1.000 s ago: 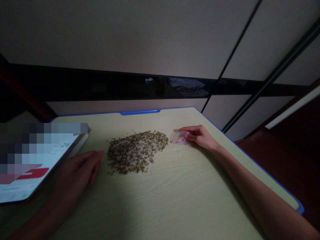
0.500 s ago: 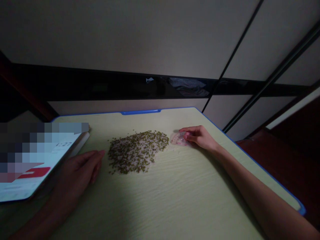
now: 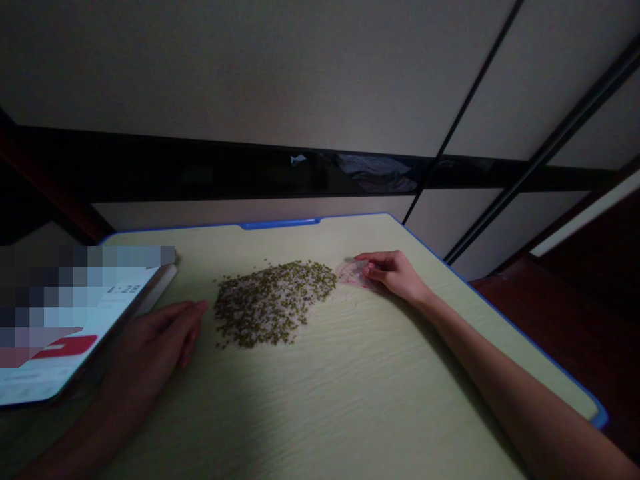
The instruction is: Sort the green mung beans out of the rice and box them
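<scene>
On the pale tabletop lies a low, spread pile of mixed green and whitish grains (image 3: 275, 303), much like mung beans and rice. My right hand (image 3: 393, 272) rests just right of the pile, thumb and fingers closed on a clear plastic piece (image 3: 354, 275) with pink marks. That piece has a curved edge toward the grains; its exact kind is hard to make out. Left of the pile, my left hand (image 3: 163, 337) rests with fingers curled and thumb laid along the index finger, not touching the grains. Nothing shows in it.
A tablet (image 3: 80, 373) with a lit screen, partly blurred out, stands tilted at the left, close behind my left hand. The table (image 3: 350, 393) has a blue rim with a blue handle (image 3: 280, 224) at the far edge. Cabinet panels (image 3: 250, 73) rise behind it.
The clock digits on the tablet screen have changed. The view has shifted very slightly; both hands and the pile are otherwise nearly as they were.
</scene>
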The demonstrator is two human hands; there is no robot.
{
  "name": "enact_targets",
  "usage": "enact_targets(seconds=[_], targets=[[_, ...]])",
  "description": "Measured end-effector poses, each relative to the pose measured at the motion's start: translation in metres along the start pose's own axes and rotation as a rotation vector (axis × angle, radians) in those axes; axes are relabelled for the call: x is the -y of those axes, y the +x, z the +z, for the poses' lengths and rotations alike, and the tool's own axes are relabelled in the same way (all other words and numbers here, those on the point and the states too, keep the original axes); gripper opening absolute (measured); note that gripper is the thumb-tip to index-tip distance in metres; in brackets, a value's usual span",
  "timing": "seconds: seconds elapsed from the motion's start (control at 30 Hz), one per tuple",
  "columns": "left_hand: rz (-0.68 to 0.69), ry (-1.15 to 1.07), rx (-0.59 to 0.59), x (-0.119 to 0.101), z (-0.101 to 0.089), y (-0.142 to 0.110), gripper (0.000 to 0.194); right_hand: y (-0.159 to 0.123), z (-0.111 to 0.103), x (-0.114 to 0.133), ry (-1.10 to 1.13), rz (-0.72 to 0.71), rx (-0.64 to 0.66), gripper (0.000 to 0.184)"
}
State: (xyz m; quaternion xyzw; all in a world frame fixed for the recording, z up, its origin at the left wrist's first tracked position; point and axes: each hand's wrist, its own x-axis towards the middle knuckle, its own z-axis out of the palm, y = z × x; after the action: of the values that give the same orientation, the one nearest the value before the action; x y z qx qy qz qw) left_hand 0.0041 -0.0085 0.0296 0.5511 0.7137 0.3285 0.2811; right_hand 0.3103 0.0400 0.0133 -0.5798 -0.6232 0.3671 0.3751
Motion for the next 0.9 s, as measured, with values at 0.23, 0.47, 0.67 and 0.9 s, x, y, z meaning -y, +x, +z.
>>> enact_targets(seconds=[0.23, 0.47, 0.67, 0.9], targets=[[-0.008, -0.002, 0.014, 0.001, 0.001, 0.000, 0.042, 0.003, -0.003, -0.007, 0.033, -0.020, 0.058, 0.041], [-0.007, -0.032, 0.008, 0.003, 0.001, 0.001, 0.041, 0.002, -0.008, -0.006, 0.021, 0.011, 0.094, 0.041], [0.009, -0.017, 0.017, 0.005, 0.001, 0.002, 0.041, 0.000, -0.011, -0.002, 0.018, 0.029, 0.098, 0.038], [-0.002, -0.028, 0.017, 0.001, 0.000, 0.000, 0.041, 0.001, -0.015, -0.006, 0.040, 0.007, 0.138, 0.035]])
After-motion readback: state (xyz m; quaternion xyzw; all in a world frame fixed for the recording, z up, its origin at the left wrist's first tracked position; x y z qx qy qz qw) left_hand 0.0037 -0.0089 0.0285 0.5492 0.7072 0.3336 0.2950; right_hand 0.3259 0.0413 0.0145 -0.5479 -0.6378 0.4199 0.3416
